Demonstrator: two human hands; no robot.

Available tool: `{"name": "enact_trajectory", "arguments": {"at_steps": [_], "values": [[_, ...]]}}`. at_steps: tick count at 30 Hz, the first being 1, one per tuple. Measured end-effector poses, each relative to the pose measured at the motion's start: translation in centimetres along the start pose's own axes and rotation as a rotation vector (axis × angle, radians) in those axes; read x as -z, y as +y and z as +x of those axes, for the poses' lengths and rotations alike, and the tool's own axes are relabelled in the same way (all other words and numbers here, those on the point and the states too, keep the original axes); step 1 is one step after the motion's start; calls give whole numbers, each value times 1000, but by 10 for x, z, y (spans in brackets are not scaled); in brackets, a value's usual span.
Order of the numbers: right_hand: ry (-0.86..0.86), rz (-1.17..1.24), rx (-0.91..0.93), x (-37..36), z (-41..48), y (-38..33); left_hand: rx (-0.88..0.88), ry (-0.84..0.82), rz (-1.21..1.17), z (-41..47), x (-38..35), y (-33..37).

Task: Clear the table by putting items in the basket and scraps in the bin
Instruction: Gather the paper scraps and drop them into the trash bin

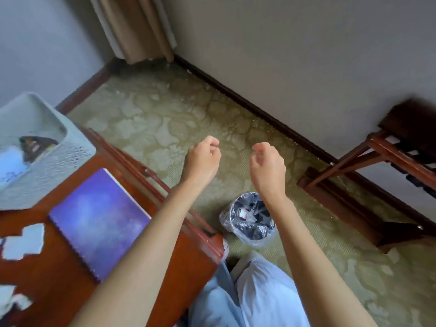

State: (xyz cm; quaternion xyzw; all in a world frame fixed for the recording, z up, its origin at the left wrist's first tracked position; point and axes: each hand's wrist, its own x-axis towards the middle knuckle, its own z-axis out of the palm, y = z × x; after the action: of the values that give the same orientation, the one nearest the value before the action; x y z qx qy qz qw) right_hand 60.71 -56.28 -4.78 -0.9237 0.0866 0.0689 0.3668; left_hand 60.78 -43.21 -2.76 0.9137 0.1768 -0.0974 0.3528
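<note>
Both of my arms reach out over the carpet, above a small bin [249, 219] lined with clear plastic; white paper scraps lie inside it. My left hand [203, 158] and my right hand [267, 165] hang with loosely curled fingers and hold nothing. On the red-brown wooden table [186, 258] at the left lie a purple spiral notebook [100, 219] and torn white paper scraps [23, 240], with more scraps [13, 299] near the lower left edge. A pale green basket [70, 153] stands at the table's far left with items inside it.
A dark wooden rack [382, 166] stands against the wall at the right. Beige curtains [139, 29] hang in the far corner. Patterned green carpet [151, 119] spreads between table and wall. My legs in light blue trousers [257, 296] are below.
</note>
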Motion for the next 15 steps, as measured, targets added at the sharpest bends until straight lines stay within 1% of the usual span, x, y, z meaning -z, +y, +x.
{"name": "enact_trajectory", "arguments": {"at_steps": [3, 7, 11, 13, 15], "values": [[-12, 36, 146, 11, -43, -55, 3, 154, -59, -53, 59, -24], [-111, 76, 310, -5, -122, -114, 120, 319, -134, -134, 118, -85], [-294, 55, 461, -51, -199, -138, 229, 381, -168, -202, 147, -157], [-421, -28, 495, -78, -237, -138, 305, 388, -154, -234, 154, -194], [-554, -163, 507, -108, -272, -133, 395, 374, -147, -265, 155, -230]]}}
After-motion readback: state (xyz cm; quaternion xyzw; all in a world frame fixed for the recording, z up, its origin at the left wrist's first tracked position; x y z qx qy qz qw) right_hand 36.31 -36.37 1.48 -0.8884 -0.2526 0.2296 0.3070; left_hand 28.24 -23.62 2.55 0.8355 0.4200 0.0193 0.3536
